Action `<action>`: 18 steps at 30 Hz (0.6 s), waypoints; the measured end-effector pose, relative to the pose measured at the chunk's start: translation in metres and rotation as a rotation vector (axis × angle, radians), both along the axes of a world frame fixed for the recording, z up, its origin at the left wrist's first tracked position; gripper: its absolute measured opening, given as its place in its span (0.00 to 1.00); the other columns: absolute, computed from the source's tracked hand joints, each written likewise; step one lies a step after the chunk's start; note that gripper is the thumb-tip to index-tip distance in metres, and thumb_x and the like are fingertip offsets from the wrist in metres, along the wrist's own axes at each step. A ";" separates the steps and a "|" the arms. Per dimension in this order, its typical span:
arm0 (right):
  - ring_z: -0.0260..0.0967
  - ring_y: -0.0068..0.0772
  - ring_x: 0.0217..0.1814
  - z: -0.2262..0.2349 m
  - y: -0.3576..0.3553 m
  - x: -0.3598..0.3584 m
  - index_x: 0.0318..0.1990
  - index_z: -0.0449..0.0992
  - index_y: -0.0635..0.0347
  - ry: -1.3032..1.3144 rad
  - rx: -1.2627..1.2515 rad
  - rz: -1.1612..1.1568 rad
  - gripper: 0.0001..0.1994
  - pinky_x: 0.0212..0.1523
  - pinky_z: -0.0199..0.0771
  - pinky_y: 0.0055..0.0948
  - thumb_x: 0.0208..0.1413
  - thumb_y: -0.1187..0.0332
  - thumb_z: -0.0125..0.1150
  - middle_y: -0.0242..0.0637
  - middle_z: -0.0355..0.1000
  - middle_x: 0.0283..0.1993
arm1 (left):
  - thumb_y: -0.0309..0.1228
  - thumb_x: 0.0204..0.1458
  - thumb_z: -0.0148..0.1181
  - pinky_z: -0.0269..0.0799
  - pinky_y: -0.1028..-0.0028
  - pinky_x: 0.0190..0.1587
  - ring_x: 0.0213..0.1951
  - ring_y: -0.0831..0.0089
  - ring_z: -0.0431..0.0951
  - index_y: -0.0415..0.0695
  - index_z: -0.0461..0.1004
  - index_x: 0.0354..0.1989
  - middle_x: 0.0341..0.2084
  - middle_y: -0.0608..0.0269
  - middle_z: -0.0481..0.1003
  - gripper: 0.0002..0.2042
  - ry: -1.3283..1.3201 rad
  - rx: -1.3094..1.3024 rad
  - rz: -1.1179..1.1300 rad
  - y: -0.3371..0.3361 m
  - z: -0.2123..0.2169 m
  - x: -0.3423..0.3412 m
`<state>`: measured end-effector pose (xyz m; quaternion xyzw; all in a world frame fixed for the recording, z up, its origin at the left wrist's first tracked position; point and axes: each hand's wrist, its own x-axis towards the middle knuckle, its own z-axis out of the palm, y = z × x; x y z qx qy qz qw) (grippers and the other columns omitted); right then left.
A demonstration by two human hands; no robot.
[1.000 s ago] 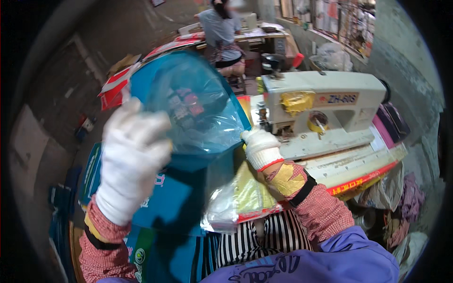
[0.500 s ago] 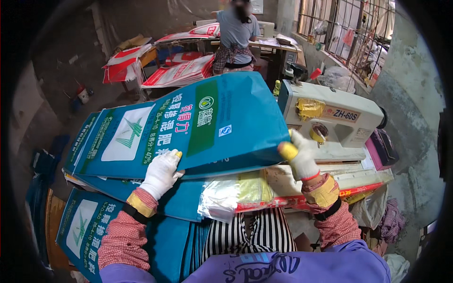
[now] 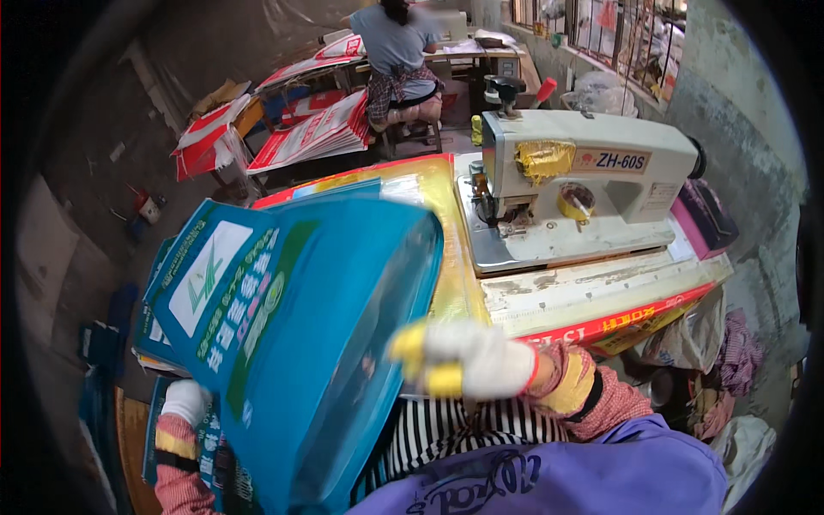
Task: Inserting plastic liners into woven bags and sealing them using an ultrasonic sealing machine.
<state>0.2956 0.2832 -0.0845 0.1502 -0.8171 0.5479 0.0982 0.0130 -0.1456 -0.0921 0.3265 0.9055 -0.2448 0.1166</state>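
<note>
A large blue woven sack (image 3: 343,283) slants across my lap and the left end of the table, its wide mouth gaping toward my right hand. White-gloved with yellow fingertips, my right hand (image 3: 468,360) is blurred beside the sack's edge; its fingers look apart, with nothing visible between them. My left hand (image 3: 184,402), also in a white glove, is at the sack's lower left side. Its fingers are hidden, so its grip cannot be made out. A sewing machine (image 3: 584,184) with a grey-white body stands on the table to the right.
More blue sacks (image 3: 154,335) lie under and left of this one. Yellow and red sheeting (image 3: 459,296) covers part of the table. A pink and black box (image 3: 704,219) sits behind the machine's right end. Farther off, a person (image 3: 399,64) sits near stacked red-and-white sacks (image 3: 313,133).
The sack has swung down and toward me, uncovering the machine's needle area. My left hand has dropped to the lower left; my right hand has come down and left, away from the sack's corner.
</note>
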 end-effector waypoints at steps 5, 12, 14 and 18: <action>0.70 0.48 0.43 -0.046 0.036 -0.049 0.48 0.69 0.61 -0.286 0.357 -0.697 0.24 0.45 0.69 0.35 0.45 0.58 0.63 0.49 0.72 0.40 | 0.30 0.47 0.56 0.70 0.66 0.38 0.35 0.55 0.75 0.47 0.77 0.39 0.30 0.49 0.75 0.10 -0.282 0.593 0.140 0.050 0.046 0.023; 0.71 0.46 0.43 -0.055 0.001 -0.062 0.47 0.72 0.54 -0.389 0.340 -0.418 0.21 0.43 0.70 0.39 0.48 0.53 0.56 0.44 0.74 0.41 | 0.35 0.53 0.51 0.69 0.69 0.44 0.41 0.55 0.74 0.37 0.72 0.40 0.35 0.48 0.74 0.13 -0.310 0.880 -0.709 0.283 0.053 0.033; 0.71 0.44 0.41 -0.047 -0.007 -0.059 0.44 0.73 0.56 -0.413 0.510 -0.363 0.18 0.41 0.70 0.37 0.49 0.56 0.56 0.44 0.74 0.38 | 0.39 0.53 0.52 0.70 0.70 0.40 0.35 0.59 0.75 0.38 0.74 0.37 0.29 0.50 0.75 0.15 -0.472 0.778 -0.627 0.306 0.033 0.026; 0.71 0.48 0.39 -0.059 -0.010 -0.071 0.39 0.74 0.56 -0.478 0.564 -0.416 0.14 0.39 0.70 0.41 0.51 0.58 0.52 0.45 0.73 0.37 | 0.44 0.54 0.51 0.70 0.75 0.34 0.25 0.73 0.75 0.39 0.76 0.31 0.20 0.60 0.75 0.18 -0.601 0.706 -0.301 0.320 0.015 0.027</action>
